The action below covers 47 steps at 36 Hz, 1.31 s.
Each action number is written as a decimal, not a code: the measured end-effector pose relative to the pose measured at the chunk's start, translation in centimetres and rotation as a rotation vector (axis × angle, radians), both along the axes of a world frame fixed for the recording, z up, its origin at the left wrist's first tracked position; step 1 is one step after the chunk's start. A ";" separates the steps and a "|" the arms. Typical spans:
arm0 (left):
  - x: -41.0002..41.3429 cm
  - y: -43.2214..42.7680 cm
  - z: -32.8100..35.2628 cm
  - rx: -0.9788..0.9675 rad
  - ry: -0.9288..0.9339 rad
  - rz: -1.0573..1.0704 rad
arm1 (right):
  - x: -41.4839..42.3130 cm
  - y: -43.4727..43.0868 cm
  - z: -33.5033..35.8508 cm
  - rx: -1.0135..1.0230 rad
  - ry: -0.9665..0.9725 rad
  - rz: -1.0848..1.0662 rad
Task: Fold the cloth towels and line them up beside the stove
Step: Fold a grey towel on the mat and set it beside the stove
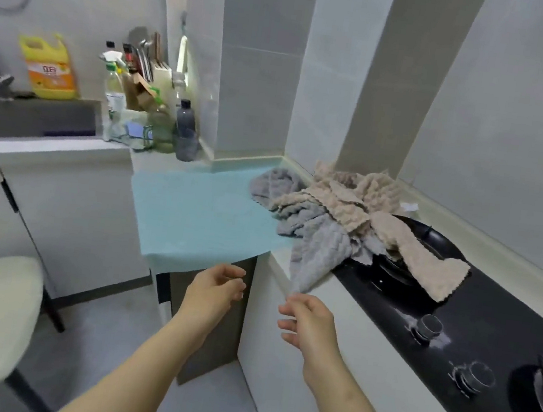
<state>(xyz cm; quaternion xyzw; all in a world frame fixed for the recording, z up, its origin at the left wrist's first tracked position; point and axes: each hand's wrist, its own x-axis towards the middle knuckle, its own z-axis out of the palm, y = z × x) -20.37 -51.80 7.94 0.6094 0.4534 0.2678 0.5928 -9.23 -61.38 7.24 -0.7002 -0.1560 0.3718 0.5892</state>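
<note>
The black stove (473,339) is seen along the right of the frame, and the table (200,210), covered in pale blue, lies at centre, just to the stove's left. A heap of unfolded towels (342,211), grey and beige together, is found at centre right, straddling the table's right edge and the stove's near burner. One grey towel (317,256) is drawn out of the heap, its long axis running from the heap down towards lower centre, over the table's front edge. Its hanging tip is pinched by the right hand (308,321), which is the nearer hand. The left hand (217,288) is held loosely spread, empty, just left of that tip and below the blue surface. No towel is yet folded or lined up.
</note>
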 end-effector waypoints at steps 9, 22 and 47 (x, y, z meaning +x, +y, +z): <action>3.6 13.5 0.3 0.066 0.079 -0.140 | 4.4 14.1 -0.3 0.048 -0.103 -0.035; 11.5 32.1 -1.0 0.020 0.121 -0.292 | 10.5 33.1 -2.9 -0.127 -0.287 -0.166; 18.4 51.8 -9.4 0.408 0.245 -1.094 | 11.3 47.0 -11.1 -0.836 -0.724 -0.905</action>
